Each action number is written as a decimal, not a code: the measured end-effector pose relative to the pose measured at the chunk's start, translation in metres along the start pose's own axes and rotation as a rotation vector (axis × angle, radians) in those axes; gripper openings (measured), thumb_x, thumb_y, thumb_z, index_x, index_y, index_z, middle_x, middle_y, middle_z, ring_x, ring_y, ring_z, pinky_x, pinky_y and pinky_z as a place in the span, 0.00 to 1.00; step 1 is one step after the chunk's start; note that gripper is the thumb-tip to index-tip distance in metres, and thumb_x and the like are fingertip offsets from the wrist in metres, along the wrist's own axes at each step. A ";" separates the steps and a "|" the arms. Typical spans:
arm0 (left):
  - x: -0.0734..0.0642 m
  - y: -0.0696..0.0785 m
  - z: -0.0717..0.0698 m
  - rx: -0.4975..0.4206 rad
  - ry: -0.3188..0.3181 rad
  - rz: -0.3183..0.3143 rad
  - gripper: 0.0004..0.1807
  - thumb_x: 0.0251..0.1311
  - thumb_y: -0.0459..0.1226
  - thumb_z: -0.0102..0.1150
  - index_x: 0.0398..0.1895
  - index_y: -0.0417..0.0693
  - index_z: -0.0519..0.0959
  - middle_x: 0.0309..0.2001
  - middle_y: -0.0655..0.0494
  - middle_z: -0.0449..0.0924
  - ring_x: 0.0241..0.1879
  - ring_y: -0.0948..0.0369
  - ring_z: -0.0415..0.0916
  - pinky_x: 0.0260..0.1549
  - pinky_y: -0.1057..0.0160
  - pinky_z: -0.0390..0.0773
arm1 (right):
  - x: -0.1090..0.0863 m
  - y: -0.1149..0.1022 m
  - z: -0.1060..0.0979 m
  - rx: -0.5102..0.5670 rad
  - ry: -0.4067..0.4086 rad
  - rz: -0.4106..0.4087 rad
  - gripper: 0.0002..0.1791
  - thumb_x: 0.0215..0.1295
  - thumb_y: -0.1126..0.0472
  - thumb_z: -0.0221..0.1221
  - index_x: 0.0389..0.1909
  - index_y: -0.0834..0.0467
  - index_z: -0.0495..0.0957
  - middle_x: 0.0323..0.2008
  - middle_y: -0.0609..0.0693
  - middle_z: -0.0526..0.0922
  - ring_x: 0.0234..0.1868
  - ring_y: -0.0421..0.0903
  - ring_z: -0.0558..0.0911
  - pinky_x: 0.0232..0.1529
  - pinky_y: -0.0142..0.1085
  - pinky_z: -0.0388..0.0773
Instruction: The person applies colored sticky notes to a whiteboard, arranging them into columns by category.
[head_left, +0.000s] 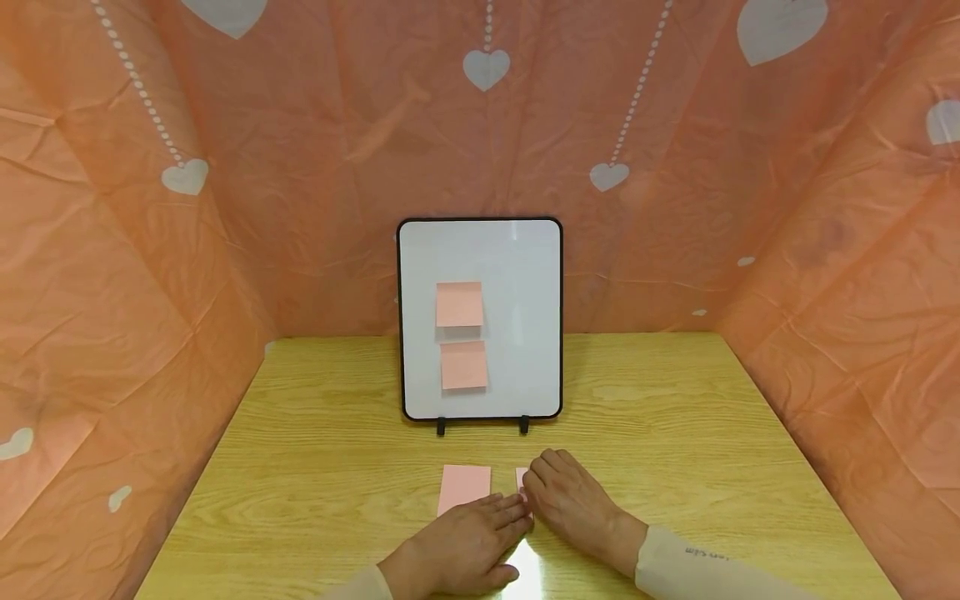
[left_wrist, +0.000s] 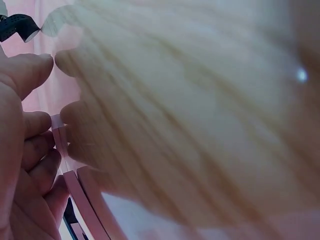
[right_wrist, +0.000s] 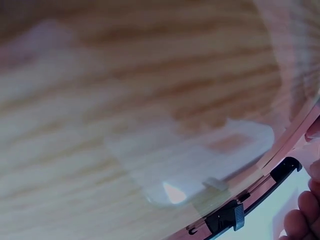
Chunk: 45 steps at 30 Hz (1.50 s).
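Note:
Two pink sticky notes, an upper one (head_left: pixel 459 304) and a lower one (head_left: pixel 464 365), are stuck on the left part of a small whiteboard (head_left: pixel 521 333). On the table in front lies a pink sticky note pad (head_left: pixel 464 486), partly covered by my left hand (head_left: pixel 472 542). That hand lies palm down with extended fingers, its fingertips resting on a second pink sticky note pad (head_left: pixel 521 475). My right hand (head_left: pixel 573 504) meets it there, fingers curled, seeming to pinch a note at the pad's right side. Both hands hide most of this second pad.
The whiteboard stands upright on two black feet (head_left: pixel 524 425) at the back of the wood-grain table (head_left: pixel 300 467). Orange cloth (head_left: pixel 337 167) with white hearts hangs behind and along both sides. A bright reflection shows on the tabletop between the forearms.

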<state>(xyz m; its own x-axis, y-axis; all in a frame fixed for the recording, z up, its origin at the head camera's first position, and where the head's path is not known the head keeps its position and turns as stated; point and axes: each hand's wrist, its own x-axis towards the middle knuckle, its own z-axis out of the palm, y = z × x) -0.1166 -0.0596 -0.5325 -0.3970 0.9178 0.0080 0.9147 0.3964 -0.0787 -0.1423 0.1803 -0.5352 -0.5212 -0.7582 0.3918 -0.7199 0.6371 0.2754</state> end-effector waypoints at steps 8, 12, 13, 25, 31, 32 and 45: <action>0.001 0.000 -0.001 -0.004 0.008 -0.001 0.33 0.81 0.57 0.42 0.78 0.48 0.70 0.78 0.54 0.68 0.78 0.62 0.64 0.76 0.62 0.68 | 0.003 0.004 -0.002 -0.014 -0.007 0.004 0.24 0.86 0.59 0.29 0.35 0.52 0.73 0.35 0.45 0.76 0.39 0.44 0.72 0.42 0.37 0.73; 0.002 0.001 -0.002 -0.012 0.012 -0.004 0.33 0.81 0.56 0.44 0.78 0.48 0.70 0.77 0.55 0.70 0.77 0.62 0.65 0.76 0.62 0.68 | 0.006 0.008 -0.001 -0.037 -0.018 0.010 0.06 0.74 0.61 0.57 0.34 0.53 0.72 0.34 0.45 0.75 0.38 0.45 0.71 0.41 0.37 0.73; 0.002 0.001 -0.002 -0.013 0.013 -0.005 0.33 0.81 0.56 0.44 0.78 0.48 0.70 0.77 0.55 0.70 0.77 0.62 0.66 0.76 0.62 0.68 | 0.006 0.009 -0.001 -0.044 -0.021 0.013 0.08 0.68 0.62 0.64 0.34 0.53 0.72 0.34 0.45 0.75 0.37 0.44 0.71 0.41 0.36 0.73; 0.001 0.000 -0.002 0.008 -0.009 -0.004 0.35 0.80 0.60 0.42 0.78 0.50 0.70 0.78 0.56 0.69 0.77 0.63 0.65 0.76 0.63 0.67 | 0.012 0.018 0.004 -0.065 -0.028 0.030 0.08 0.71 0.64 0.59 0.32 0.54 0.71 0.33 0.46 0.74 0.37 0.46 0.71 0.41 0.37 0.73; 0.002 -0.001 -0.002 -0.017 -0.020 -0.011 0.35 0.80 0.60 0.43 0.79 0.50 0.70 0.78 0.57 0.68 0.78 0.64 0.64 0.77 0.64 0.66 | 0.016 0.020 0.005 -0.086 -0.009 0.008 0.06 0.71 0.64 0.49 0.33 0.55 0.70 0.34 0.48 0.73 0.39 0.47 0.72 0.44 0.39 0.74; 0.002 -0.001 -0.002 -0.022 -0.021 -0.012 0.35 0.80 0.60 0.43 0.79 0.50 0.70 0.78 0.57 0.68 0.78 0.64 0.64 0.77 0.64 0.66 | 0.017 0.020 0.004 -0.091 -0.011 0.008 0.05 0.71 0.65 0.50 0.33 0.55 0.70 0.34 0.48 0.74 0.39 0.47 0.72 0.45 0.39 0.75; 0.002 -0.001 -0.003 -0.078 -0.025 -0.020 0.33 0.79 0.58 0.45 0.77 0.50 0.71 0.78 0.57 0.69 0.78 0.64 0.64 0.78 0.64 0.64 | 0.020 0.027 0.005 -0.093 -0.048 0.056 0.04 0.69 0.67 0.59 0.36 0.57 0.74 0.37 0.49 0.76 0.42 0.48 0.73 0.49 0.40 0.77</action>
<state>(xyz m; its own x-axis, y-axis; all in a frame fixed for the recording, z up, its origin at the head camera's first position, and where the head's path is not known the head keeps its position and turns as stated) -0.1183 -0.0585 -0.5291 -0.4157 0.9093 -0.0158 0.9095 0.4158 -0.0011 -0.1745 0.1817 -0.5238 -0.5825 -0.7251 0.3674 -0.6440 0.6874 0.3356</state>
